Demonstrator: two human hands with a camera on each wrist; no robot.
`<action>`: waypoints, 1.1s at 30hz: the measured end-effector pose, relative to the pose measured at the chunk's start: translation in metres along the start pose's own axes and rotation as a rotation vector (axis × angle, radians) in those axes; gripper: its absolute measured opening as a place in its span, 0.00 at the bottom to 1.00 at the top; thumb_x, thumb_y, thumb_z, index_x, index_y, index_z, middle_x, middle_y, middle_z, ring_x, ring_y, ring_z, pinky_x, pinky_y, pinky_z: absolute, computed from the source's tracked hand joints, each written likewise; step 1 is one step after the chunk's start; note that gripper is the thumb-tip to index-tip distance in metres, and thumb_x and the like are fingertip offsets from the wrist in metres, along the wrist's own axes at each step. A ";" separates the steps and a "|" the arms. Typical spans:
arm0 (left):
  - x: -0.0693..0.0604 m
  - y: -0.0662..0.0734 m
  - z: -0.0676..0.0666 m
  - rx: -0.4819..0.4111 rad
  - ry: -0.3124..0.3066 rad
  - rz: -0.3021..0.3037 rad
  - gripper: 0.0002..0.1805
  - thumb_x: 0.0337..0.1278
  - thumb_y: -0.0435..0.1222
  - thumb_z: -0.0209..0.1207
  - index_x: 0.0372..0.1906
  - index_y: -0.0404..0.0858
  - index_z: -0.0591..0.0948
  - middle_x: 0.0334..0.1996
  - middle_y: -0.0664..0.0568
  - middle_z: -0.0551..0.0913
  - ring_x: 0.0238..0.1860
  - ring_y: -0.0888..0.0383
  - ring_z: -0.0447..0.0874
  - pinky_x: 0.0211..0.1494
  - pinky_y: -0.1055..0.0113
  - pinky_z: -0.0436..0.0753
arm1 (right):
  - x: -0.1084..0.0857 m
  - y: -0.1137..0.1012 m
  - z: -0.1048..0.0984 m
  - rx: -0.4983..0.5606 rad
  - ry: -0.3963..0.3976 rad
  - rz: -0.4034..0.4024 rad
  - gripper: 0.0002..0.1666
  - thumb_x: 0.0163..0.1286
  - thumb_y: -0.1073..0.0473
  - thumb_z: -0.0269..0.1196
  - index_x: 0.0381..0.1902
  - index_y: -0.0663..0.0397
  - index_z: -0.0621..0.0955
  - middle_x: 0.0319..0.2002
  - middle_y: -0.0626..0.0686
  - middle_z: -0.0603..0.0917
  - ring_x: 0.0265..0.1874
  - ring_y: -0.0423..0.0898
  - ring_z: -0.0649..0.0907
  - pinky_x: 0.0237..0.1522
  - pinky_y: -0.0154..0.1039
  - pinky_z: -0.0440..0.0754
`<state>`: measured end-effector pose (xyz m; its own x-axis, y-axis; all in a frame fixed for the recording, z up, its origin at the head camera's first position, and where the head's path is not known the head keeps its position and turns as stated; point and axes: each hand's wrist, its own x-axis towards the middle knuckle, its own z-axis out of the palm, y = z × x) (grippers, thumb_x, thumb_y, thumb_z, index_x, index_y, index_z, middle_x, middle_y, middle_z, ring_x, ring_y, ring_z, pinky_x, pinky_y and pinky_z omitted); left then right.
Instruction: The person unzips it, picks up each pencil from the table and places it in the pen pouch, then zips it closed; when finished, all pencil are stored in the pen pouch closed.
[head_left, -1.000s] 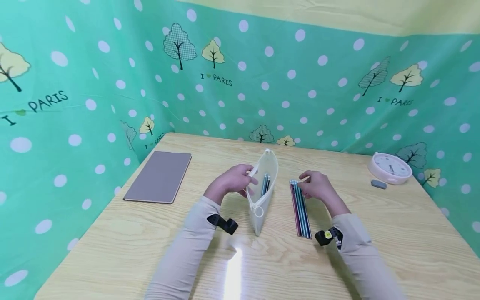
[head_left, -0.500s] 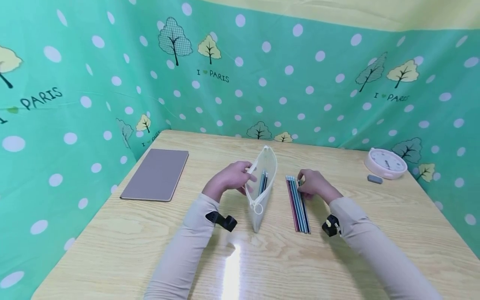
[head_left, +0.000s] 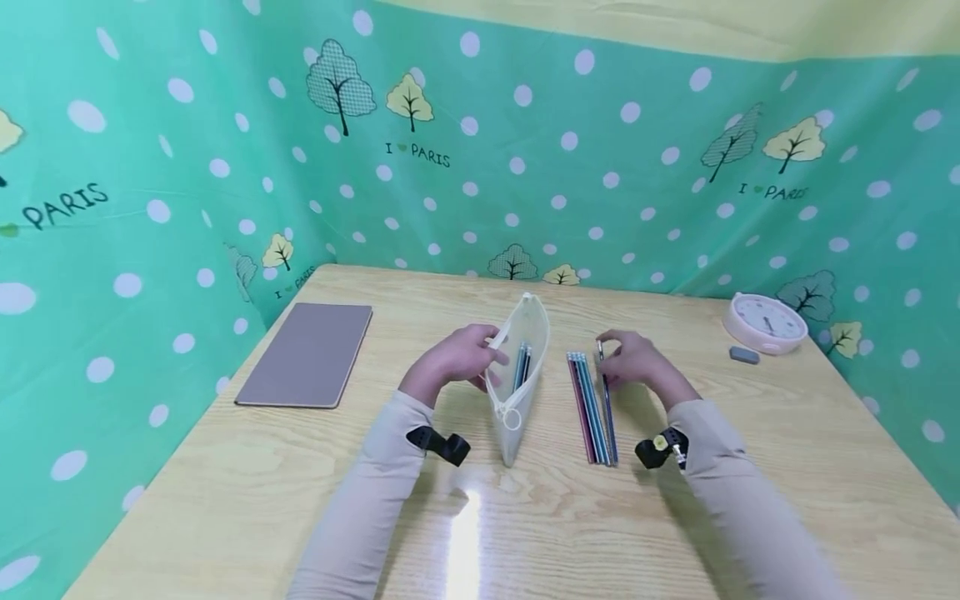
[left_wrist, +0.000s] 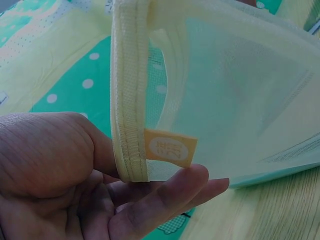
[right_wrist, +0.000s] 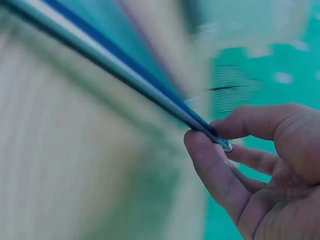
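My left hand [head_left: 459, 357] holds the near-white mesh zip pouch [head_left: 517, 400] by its left rim, thumb inside and fingers outside, as the left wrist view shows beside a small yellow tag [left_wrist: 171, 148]. The pouch stands with its mouth spread, and a few pencils [head_left: 521, 365] lean inside it. Between thumb and fingertips my right hand [head_left: 633, 363] pinches the end of a dark blue pencil [right_wrist: 145, 82]. That pencil's far end is raised off the row, its near end close to the others. Several pencils [head_left: 587, 408], pink to teal, lie side by side just left of it.
A grey-purple notebook [head_left: 306, 354] lies at the table's left. To the right are a round pale pink clock [head_left: 767, 323] and a small grey eraser [head_left: 744, 355]. A green dotted cloth [head_left: 450, 167] hangs behind the wooden table [head_left: 525, 533].
My right hand has pinched the rightmost pencil and drawn its far end up and away from the row. My left hand keeps its hold on the pouch. The head view has shifted slightly.
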<state>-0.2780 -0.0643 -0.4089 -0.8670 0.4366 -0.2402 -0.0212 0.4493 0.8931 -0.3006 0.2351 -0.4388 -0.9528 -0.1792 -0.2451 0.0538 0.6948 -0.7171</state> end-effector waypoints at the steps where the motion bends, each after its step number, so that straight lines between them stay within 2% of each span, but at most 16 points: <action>1: 0.000 -0.001 0.000 0.001 0.002 -0.001 0.22 0.73 0.27 0.51 0.68 0.26 0.70 0.54 0.33 0.83 0.37 0.45 0.90 0.41 0.57 0.93 | -0.004 -0.003 -0.003 0.065 0.018 -0.021 0.42 0.66 0.72 0.60 0.76 0.71 0.60 0.44 0.70 0.82 0.26 0.46 0.87 0.37 0.43 0.93; 5: 0.002 -0.002 0.001 -0.003 0.007 0.004 0.21 0.74 0.27 0.50 0.67 0.27 0.71 0.54 0.33 0.84 0.37 0.46 0.90 0.41 0.57 0.93 | -0.023 -0.022 -0.014 0.251 0.099 -0.119 0.42 0.70 0.72 0.60 0.79 0.66 0.58 0.48 0.68 0.77 0.29 0.44 0.87 0.41 0.41 0.93; 11: 0.003 -0.001 0.003 -0.006 -0.007 0.009 0.21 0.74 0.27 0.50 0.67 0.26 0.71 0.55 0.32 0.83 0.37 0.45 0.90 0.41 0.57 0.93 | -0.049 -0.037 -0.020 0.350 0.196 -0.217 0.42 0.72 0.71 0.60 0.80 0.61 0.59 0.48 0.63 0.76 0.31 0.40 0.87 0.42 0.40 0.92; 18: 0.000 -0.001 0.000 0.002 0.008 -0.006 0.20 0.74 0.28 0.51 0.66 0.26 0.71 0.54 0.32 0.83 0.37 0.46 0.90 0.41 0.57 0.93 | -0.055 -0.044 -0.019 0.426 0.300 -0.282 0.42 0.73 0.70 0.60 0.81 0.59 0.59 0.46 0.58 0.80 0.34 0.35 0.87 0.42 0.39 0.92; 21: -0.001 -0.002 -0.001 -0.001 0.016 -0.007 0.20 0.75 0.28 0.52 0.66 0.27 0.72 0.54 0.32 0.83 0.37 0.45 0.90 0.41 0.57 0.93 | -0.057 -0.047 -0.019 0.470 0.369 -0.327 0.41 0.73 0.70 0.60 0.80 0.59 0.60 0.42 0.51 0.81 0.33 0.34 0.87 0.40 0.36 0.92; 25: -0.002 -0.001 -0.001 -0.008 0.012 0.002 0.20 0.74 0.28 0.51 0.66 0.26 0.71 0.53 0.32 0.83 0.37 0.46 0.90 0.41 0.57 0.93 | -0.059 -0.050 -0.019 0.628 0.459 -0.370 0.39 0.71 0.72 0.61 0.78 0.59 0.63 0.36 0.47 0.83 0.34 0.36 0.88 0.37 0.34 0.91; 29: -0.003 0.000 0.000 -0.011 0.006 0.003 0.19 0.74 0.28 0.52 0.65 0.26 0.72 0.52 0.32 0.83 0.37 0.45 0.90 0.41 0.56 0.93 | -0.061 -0.055 -0.016 0.800 0.528 -0.378 0.36 0.70 0.73 0.63 0.73 0.57 0.66 0.35 0.50 0.83 0.32 0.39 0.89 0.35 0.34 0.91; 33: -0.002 0.001 0.001 -0.006 0.007 0.005 0.19 0.74 0.28 0.52 0.65 0.26 0.72 0.52 0.32 0.83 0.37 0.45 0.90 0.41 0.56 0.93 | -0.063 -0.059 -0.015 0.875 0.583 -0.377 0.34 0.70 0.74 0.63 0.71 0.53 0.68 0.34 0.49 0.82 0.31 0.40 0.88 0.35 0.34 0.91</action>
<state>-0.2760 -0.0640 -0.4077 -0.8705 0.4333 -0.2334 -0.0203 0.4422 0.8967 -0.2484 0.2155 -0.3711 -0.9347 0.2382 0.2639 -0.2951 -0.1058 -0.9496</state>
